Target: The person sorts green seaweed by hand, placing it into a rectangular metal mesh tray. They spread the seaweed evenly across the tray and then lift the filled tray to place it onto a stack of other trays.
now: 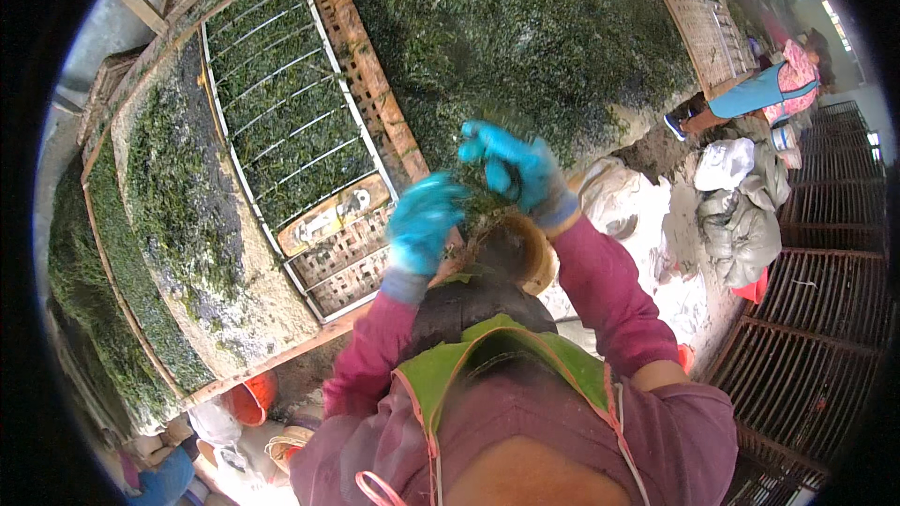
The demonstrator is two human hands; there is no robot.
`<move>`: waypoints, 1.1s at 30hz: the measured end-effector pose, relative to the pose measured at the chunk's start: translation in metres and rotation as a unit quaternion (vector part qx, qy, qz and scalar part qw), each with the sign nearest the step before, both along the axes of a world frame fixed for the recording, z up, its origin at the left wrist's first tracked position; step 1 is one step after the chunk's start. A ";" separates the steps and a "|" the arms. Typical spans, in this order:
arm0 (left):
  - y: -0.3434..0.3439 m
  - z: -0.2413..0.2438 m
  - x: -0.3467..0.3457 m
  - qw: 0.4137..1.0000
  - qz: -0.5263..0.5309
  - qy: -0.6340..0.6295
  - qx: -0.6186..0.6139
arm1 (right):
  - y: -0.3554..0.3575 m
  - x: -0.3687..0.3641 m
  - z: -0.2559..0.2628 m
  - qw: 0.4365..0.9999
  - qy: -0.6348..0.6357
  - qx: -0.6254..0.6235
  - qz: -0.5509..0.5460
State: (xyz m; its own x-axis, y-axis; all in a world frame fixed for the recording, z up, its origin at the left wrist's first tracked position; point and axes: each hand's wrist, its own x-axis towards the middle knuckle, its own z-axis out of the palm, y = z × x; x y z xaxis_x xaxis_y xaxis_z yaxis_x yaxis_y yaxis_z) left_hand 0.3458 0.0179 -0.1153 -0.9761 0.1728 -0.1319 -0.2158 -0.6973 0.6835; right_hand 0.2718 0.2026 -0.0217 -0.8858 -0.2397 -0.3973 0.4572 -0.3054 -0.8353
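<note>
My left hand (424, 223), in a blue glove, is blurred by motion beside the near right corner of a white-barred rack (337, 70). Its fingers are too smeared to read. Also gloved in blue, my right hand (512, 163) hangs over the near edge of a broad heap of dark green, leafy plant matter (506, 28), perhaps seaweed. Its fingers are partly curled, and whether it grips any strands is unclear. More of the green matter lies under the rack's bars. An oblong brown piece (334, 214) with a pale mark rests at the rack's near end.
A round tan container (538, 256) stands close below my right hand. White sacks (626, 204) and grey-green bags (742, 225) lie to the right, before dark slatted racks (808, 309). A person (773, 88) in a blue apron stands far right. An orange-red bucket (253, 397) sits lower left.
</note>
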 end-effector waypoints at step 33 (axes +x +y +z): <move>-0.208 -0.030 0.069 0.410 0.067 0.085 -0.905 | -0.150 -0.014 -0.134 0.728 0.077 0.403 0.549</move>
